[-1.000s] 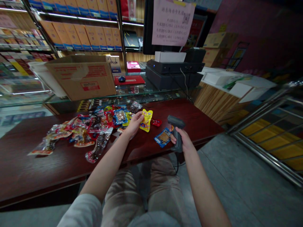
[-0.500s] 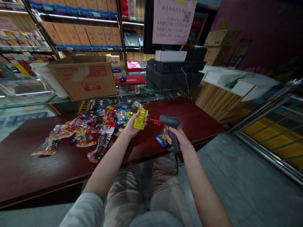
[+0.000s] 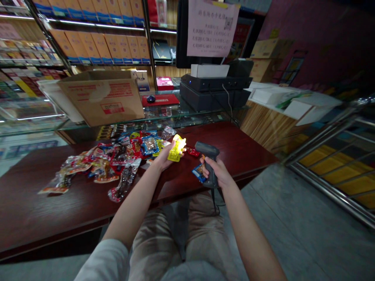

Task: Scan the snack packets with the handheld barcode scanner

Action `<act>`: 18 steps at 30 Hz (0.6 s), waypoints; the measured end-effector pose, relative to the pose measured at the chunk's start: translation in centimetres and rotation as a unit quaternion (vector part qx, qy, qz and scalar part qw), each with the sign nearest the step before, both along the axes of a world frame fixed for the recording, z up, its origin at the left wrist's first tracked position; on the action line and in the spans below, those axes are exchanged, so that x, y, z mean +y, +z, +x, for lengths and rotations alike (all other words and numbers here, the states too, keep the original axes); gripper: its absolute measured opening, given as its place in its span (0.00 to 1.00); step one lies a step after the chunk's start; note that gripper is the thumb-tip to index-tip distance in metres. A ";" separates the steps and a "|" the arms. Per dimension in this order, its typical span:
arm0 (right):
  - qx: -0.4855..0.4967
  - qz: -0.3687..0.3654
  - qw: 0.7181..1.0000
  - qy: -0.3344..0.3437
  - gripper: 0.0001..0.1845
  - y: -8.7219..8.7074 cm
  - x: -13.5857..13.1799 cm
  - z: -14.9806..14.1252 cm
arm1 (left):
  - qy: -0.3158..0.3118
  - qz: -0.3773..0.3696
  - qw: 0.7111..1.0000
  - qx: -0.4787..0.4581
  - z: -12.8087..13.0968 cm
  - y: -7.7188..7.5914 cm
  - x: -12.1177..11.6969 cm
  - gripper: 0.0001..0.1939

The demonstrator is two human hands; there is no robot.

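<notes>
My left hand (image 3: 164,157) holds a small yellow snack packet (image 3: 176,148) just above the dark red table (image 3: 35,203), its face lit brightly. My right hand (image 3: 217,174) is wrapped round the grip of a grey handheld barcode scanner (image 3: 207,153), whose head points left at the yellow packet, a short gap away. A blue snack packet (image 3: 199,173) lies on the table right under the scanner, and a small red packet (image 3: 192,151) lies just behind it. A heap of several coloured snack packets (image 3: 117,158) spreads across the table to the left of my left hand.
An open cardboard box (image 3: 102,97) stands on a glass counter (image 3: 164,117) behind the table. A black till and receipt printer (image 3: 215,88) stand at the back right with a pink notice (image 3: 211,27) above. Shelves of boxes (image 3: 96,43) fill the back left. Metal railing (image 3: 336,164) runs on the right.
My right hand has brought the scanner left and closer to the yellow packet. My left hand has tilted the packet toward the scanner, and the packet now glows in its light.
</notes>
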State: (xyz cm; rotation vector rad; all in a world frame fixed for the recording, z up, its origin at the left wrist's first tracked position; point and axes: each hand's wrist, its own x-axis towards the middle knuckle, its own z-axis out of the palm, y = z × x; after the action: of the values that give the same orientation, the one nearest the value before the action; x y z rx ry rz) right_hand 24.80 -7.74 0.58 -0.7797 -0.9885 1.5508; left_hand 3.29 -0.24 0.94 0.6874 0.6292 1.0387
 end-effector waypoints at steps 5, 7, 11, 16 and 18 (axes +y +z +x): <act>-0.003 -0.007 1.000 0.004 0.16 0.4 -0.3 0.1 | -0.008 0.020 0.999 0.025 0.1 -0.3 0.1 0.18; -0.006 -0.009 1.000 0.003 0.16 0.4 -0.3 0.4 | 0.000 0.047 0.997 0.063 0.2 -0.3 0.0 0.19; 0.006 -0.007 1.000 -0.025 0.16 0.3 0.0 1.5 | 0.142 0.216 0.909 0.326 0.2 0.4 -0.5 0.22; 0.016 -0.006 0.996 -0.091 0.15 0.2 1.5 4.1 | 0.292 0.300 0.575 0.704 -0.9 1.1 -1.2 0.28; 0.021 -0.011 0.994 -0.102 0.16 -0.2 2.4 5.4 | 0.299 0.253 0.516 0.762 -1.5 0.7 -1.0 0.28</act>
State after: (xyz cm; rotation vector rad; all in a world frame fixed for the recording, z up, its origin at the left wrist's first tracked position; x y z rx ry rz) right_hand 30.19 -5.37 0.41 -0.8348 -0.8350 1.3977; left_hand 1.80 -1.28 1.60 2.0595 2.2898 0.9988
